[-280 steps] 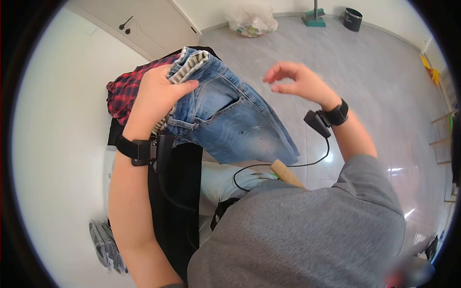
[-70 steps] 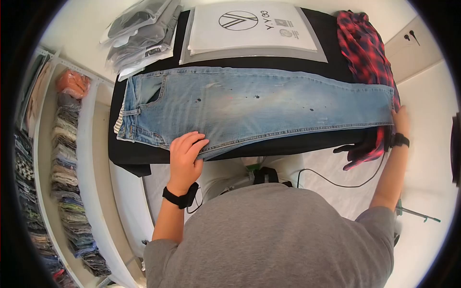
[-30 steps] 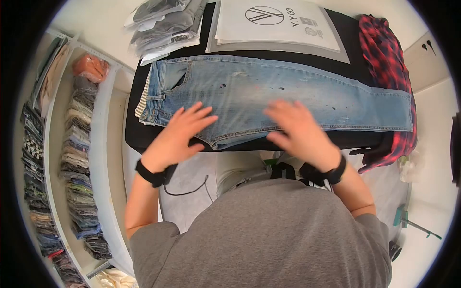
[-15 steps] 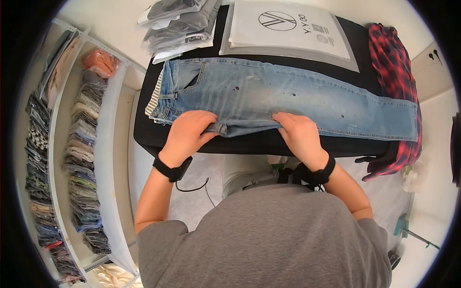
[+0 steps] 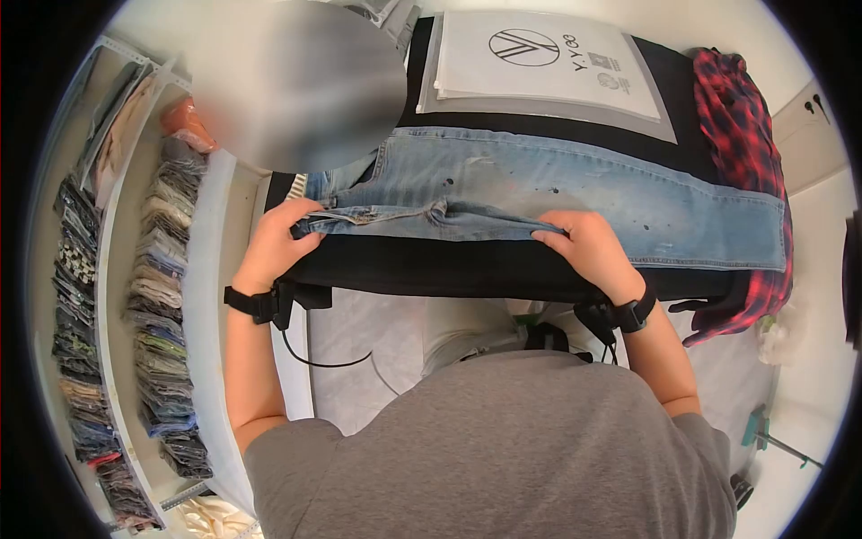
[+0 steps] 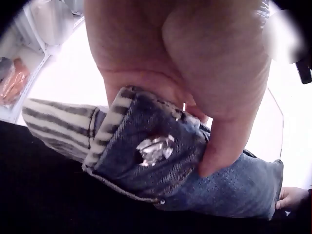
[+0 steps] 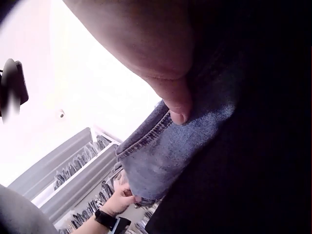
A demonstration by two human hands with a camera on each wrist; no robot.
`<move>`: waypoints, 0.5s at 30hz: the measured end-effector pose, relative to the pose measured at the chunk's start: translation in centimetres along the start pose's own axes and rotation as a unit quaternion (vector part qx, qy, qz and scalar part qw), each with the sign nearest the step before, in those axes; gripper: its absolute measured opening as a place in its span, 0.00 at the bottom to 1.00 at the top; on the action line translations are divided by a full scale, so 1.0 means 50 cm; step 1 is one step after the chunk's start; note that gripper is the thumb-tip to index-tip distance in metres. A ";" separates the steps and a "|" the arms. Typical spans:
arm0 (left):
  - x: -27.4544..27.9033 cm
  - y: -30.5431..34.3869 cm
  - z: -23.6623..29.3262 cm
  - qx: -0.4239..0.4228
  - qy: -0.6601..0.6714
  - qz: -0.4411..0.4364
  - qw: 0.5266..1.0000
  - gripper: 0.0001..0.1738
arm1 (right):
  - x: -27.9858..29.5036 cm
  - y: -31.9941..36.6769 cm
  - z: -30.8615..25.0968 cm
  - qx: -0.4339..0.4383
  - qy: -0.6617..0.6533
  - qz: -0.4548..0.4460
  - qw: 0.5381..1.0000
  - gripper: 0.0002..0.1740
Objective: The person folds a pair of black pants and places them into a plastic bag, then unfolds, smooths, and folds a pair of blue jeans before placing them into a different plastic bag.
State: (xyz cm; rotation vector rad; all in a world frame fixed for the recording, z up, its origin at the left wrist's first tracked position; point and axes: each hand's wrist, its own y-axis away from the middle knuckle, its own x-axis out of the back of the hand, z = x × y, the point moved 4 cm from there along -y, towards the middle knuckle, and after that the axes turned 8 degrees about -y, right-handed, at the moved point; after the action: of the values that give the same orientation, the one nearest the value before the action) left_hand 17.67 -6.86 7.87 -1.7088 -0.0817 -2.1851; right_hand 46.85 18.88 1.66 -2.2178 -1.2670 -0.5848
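Light blue jeans [image 5: 575,207] with dark specks lie folded lengthwise across a black-covered table [image 5: 449,265], waist to the left. My left hand [image 5: 277,250] pinches the near corner of the waistband. In the left wrist view, its thumb [image 6: 222,151] presses the denim beside a shiny metal button [image 6: 155,148] and striped lining [image 6: 63,124]. My right hand [image 5: 594,253] pinches the near seam around mid-length, its thumb [image 7: 179,109] on the denim in the right wrist view. Between both hands, the near edge is raised and bunched at the crotch.
White printed bags [image 5: 530,85] lie behind the jeans. A red and black plaid shirt [image 5: 741,135] is at the table's right end, partly under the hem. Shelves of packed clothes [image 5: 166,305] stand left. A blurred patch covers the back left corner.
The jeans went from being carried to lying flat on the table. Both hands smoothed them, then gripped the near edge. Lately the left hand moved left to the waistband, and the edge rose.
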 end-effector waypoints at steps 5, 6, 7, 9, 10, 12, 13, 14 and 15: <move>-0.047 -0.021 -0.044 0.072 0.075 -0.032 0.994 0.20 | 0.007 -0.027 0.027 -0.038 -0.061 -0.001 0.997 0.15; -0.050 -0.026 -0.043 0.068 0.050 -0.010 0.996 0.18 | 0.011 -0.034 0.024 -0.055 0.003 -0.009 0.998 0.15; -0.052 -0.031 -0.040 0.063 0.026 0.012 0.998 0.17 | 0.012 -0.036 0.023 -0.072 0.067 -0.017 0.995 0.15; -0.048 -0.054 -0.020 0.050 -0.078 -0.012 0.996 0.14 | -0.002 -0.038 0.015 -0.049 0.155 -0.003 0.987 0.15; -0.049 -0.063 -0.006 0.036 -0.182 -0.035 0.982 0.12 | -0.012 -0.038 0.009 -0.026 0.240 0.013 0.970 0.16; -0.062 -0.074 0.004 0.019 -0.251 -0.015 0.968 0.11 | -0.046 -0.041 0.004 -0.010 0.299 0.048 0.953 0.15; -0.070 -0.078 0.012 0.003 -0.317 0.004 0.948 0.11 | -0.056 -0.040 0.003 0.005 0.356 0.080 0.931 0.15; -0.082 -0.078 0.018 0.000 -0.317 0.005 0.949 0.11 | -0.058 -0.037 0.002 0.026 0.364 0.101 0.926 0.14; -0.080 -0.075 0.033 0.010 -0.366 0.082 0.927 0.11 | -0.054 -0.036 0.004 0.024 0.365 0.103 0.925 0.14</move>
State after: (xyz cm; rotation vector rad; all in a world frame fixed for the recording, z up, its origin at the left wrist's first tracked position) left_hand 18.80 -1.96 5.16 -2.3269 -0.1421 -1.3244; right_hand 44.03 18.03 0.32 -1.7786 -0.6404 -1.1386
